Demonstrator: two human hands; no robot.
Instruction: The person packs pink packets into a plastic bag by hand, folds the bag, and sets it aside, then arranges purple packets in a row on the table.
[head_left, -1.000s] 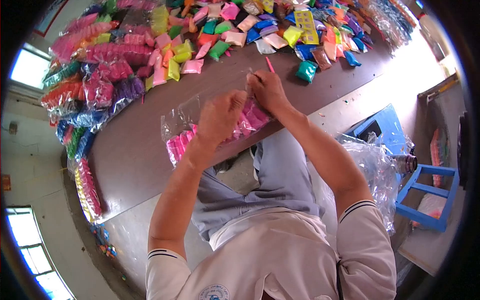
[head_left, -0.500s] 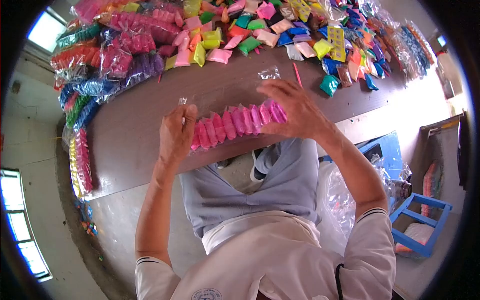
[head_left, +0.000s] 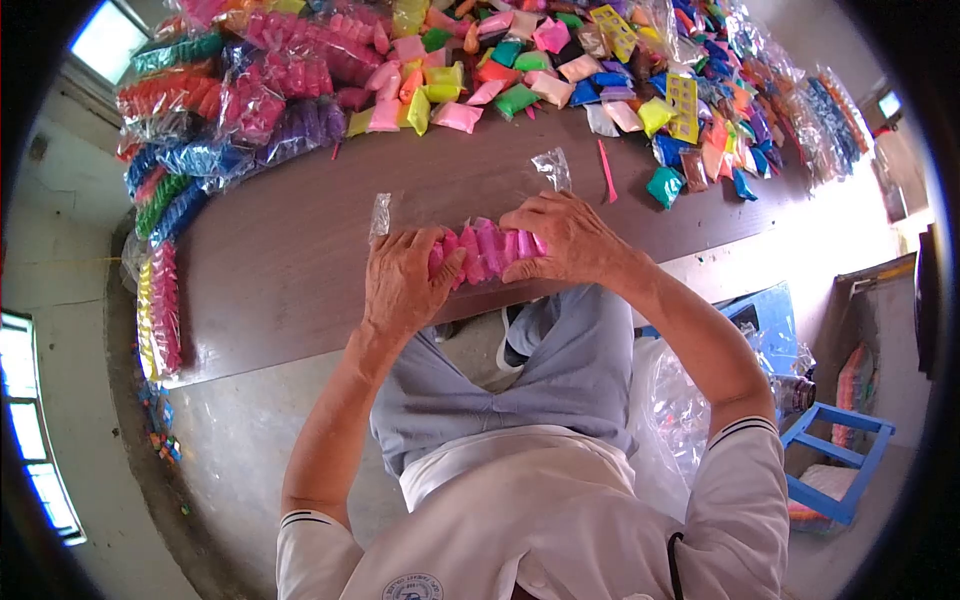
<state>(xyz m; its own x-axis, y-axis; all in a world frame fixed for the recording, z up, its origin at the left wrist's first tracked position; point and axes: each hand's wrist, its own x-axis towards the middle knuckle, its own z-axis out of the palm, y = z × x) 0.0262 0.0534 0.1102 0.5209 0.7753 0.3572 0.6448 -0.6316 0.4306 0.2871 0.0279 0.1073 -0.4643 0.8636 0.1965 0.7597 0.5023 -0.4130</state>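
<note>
A row of pink packets (head_left: 483, 249) stands side by side in what looks like a clear plastic bag, near the front edge of the brown table (head_left: 290, 270). Around its left end are the fingers of my left hand (head_left: 405, 278), thumb pressed toward the packets. My right hand (head_left: 568, 240) grips the other end, fingers over the top and thumb on the near side. Beyond my left hand a clear plastic flap (head_left: 380, 214) sticks up, and another flap (head_left: 551, 168) rises behind my right hand. The ends of the row are hidden under my palms.
Bagged rows of coloured packets (head_left: 245, 110) are piled at the back left. Loose packets (head_left: 515, 98) and yellow sheets (head_left: 683, 108) spread along the back. A thin pink stick (head_left: 607, 172) lies right of centre. Right of my legs are a clear plastic bag (head_left: 665, 390) and a blue frame (head_left: 835, 460).
My right hand has closed from an open spread onto the right end of the row. My left hand has shifted right, and less of the pink row shows between the hands.
</note>
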